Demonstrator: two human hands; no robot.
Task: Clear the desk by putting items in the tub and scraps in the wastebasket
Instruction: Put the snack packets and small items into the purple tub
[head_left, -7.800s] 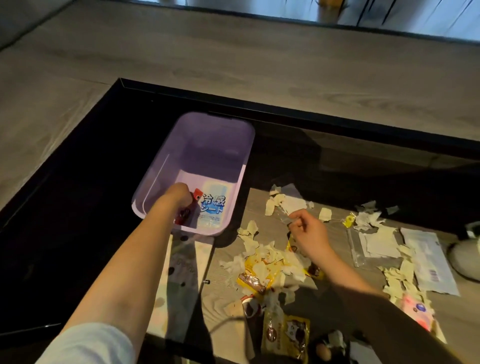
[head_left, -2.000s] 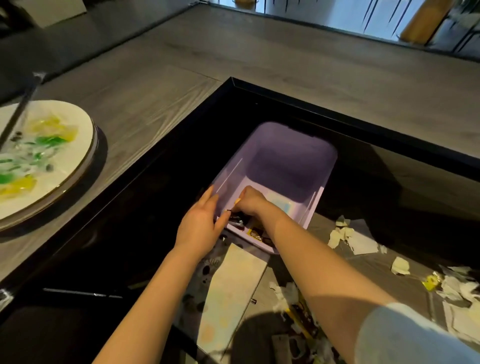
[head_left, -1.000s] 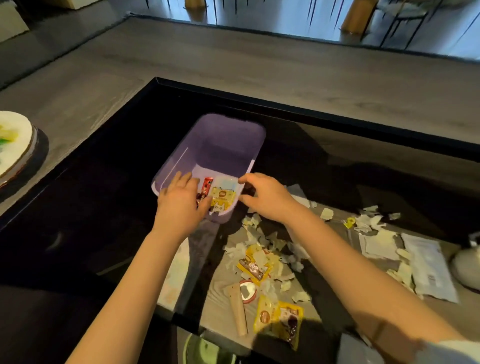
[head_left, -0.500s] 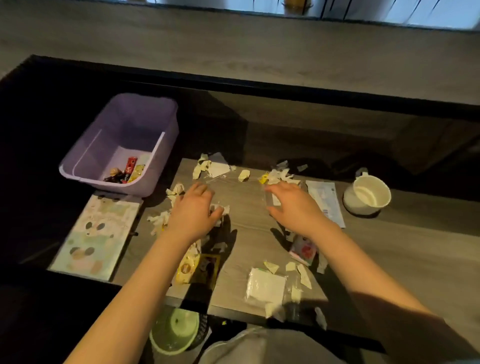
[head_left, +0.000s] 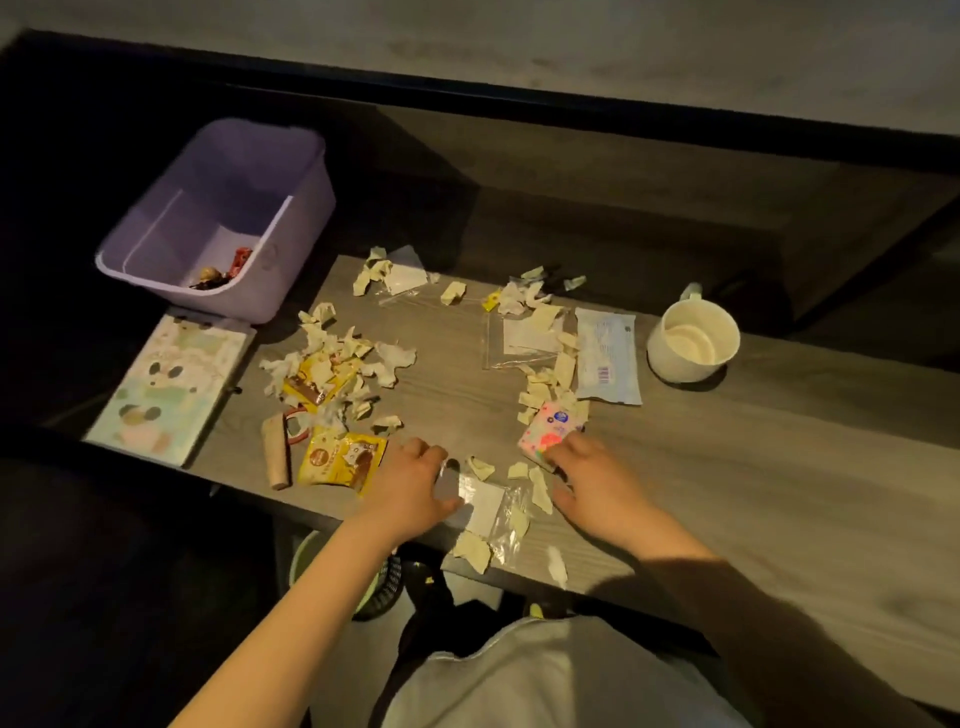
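Clear bag (head_left: 485, 506) with scraps (head_left: 471, 552) lies at near desk (head_left: 727, 467) edge between hands, left hand (head_left: 410, 488) touching its left end, pinch unclear, right hand (head_left: 592, 486) spread empty beside pink pack (head_left: 550, 434), wastebasket (head_left: 382, 590) below-left.

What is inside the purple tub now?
The purple tub holds a red wrapper and a few small dark and tan items in its near corner. Its near wall hides anything lying lower there.

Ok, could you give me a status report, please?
Both hands open: left hand on clear plastic bag, right hand at pink tissue pack. Purple plastic tub holds few snacks. Torn paper scraps litter desk.
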